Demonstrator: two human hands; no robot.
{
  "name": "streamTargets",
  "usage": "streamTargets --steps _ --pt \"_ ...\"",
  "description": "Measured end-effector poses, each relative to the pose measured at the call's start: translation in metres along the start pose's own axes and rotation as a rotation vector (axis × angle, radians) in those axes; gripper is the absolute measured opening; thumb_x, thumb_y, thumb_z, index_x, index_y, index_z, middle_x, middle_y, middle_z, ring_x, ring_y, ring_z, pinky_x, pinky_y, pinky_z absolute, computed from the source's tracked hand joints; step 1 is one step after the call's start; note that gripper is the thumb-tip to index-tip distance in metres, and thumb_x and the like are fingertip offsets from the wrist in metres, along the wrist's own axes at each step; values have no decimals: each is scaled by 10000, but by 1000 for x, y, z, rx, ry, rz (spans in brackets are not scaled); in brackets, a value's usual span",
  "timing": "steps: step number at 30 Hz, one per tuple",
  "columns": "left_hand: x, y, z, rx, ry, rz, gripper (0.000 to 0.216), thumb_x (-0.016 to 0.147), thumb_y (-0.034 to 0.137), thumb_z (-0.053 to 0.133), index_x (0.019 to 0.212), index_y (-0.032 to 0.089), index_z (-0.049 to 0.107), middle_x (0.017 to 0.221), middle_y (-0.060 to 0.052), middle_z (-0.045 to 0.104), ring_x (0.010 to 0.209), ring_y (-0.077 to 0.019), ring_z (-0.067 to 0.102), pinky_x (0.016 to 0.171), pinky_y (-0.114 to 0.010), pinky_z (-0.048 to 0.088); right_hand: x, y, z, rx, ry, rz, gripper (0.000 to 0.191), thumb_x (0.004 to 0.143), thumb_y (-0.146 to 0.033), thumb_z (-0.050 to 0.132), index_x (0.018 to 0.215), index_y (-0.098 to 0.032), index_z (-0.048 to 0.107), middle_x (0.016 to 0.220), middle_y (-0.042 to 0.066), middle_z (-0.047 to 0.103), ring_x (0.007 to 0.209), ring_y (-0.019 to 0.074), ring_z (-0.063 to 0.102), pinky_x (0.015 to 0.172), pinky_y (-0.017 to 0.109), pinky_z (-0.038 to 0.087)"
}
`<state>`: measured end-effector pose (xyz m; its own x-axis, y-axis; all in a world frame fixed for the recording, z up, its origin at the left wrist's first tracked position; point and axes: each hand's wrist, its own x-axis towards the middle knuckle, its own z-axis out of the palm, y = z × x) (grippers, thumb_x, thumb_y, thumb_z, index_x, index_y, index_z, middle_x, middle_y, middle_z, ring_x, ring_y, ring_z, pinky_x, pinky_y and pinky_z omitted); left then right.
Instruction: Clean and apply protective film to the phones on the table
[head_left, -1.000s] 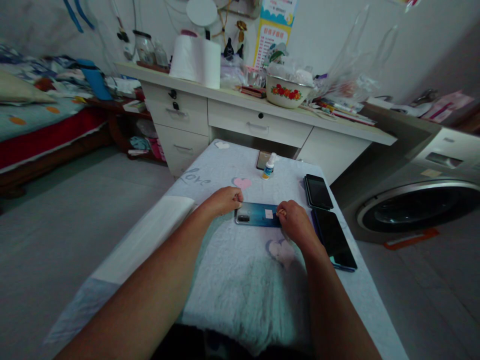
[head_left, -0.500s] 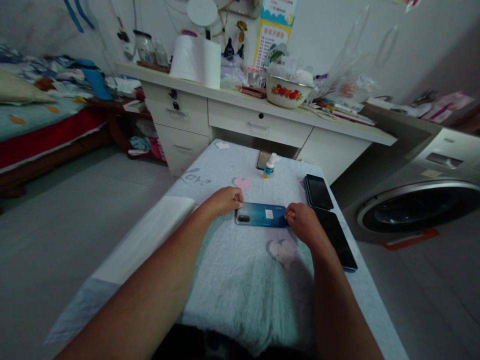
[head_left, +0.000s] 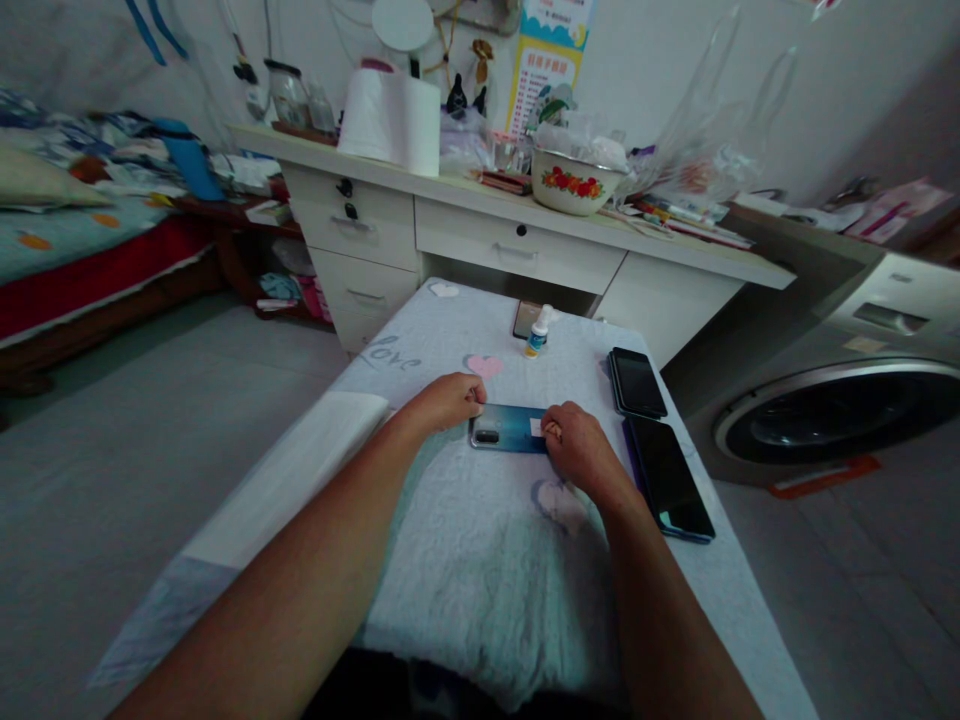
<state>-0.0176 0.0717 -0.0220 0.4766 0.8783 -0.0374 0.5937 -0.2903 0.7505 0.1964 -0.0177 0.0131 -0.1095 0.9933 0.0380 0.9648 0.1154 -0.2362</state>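
A blue smartphone (head_left: 510, 428) lies back up on the cloth-covered table, its camera block at the left end and a small white label near the middle. The fingers of my left hand (head_left: 454, 401) are closed on its upper left corner. My right hand (head_left: 581, 445) rests over the right half with curled fingers, beside the label, hiding that end. Whatever those fingers may hold is hidden. Beyond the smartphone stands a small white spray bottle (head_left: 538, 333) with a blue and yellow label, in front of another phone (head_left: 527, 318) lying flat.
Along the table's right side lie a black tablet-like device (head_left: 670, 478) and a stack of dark phones (head_left: 637, 382). A white desk (head_left: 517, 240) bearing a flowered bowl (head_left: 574, 183) borders the far end. The washing machine (head_left: 825, 350) is at the right.
My right hand has slid left along the smartphone, from its right end to the label, uncovering more of the black device. My left hand has stayed at its corner.
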Motion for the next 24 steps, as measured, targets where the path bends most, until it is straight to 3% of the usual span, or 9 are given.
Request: streamTargets --steps 13,24 --pt "0 -1 0 11 -10 -11 119 687 168 574 791 158 630 645 15 595 605 -121 552 555 -227 364 -2 28 -15 4 6 172 183 808 -119 506 826 -143 686 835 76 660 743 143 553 674 235 331" --pt "-2 0 -1 12 -6 -25 125 681 157 571 792 158 629 652 13 595 611 -123 554 557 -230 365 -8 35 -22 28 -88 180 198 768 -76 486 756 -141 673 763 65 671 678 134 548 633 230 327"
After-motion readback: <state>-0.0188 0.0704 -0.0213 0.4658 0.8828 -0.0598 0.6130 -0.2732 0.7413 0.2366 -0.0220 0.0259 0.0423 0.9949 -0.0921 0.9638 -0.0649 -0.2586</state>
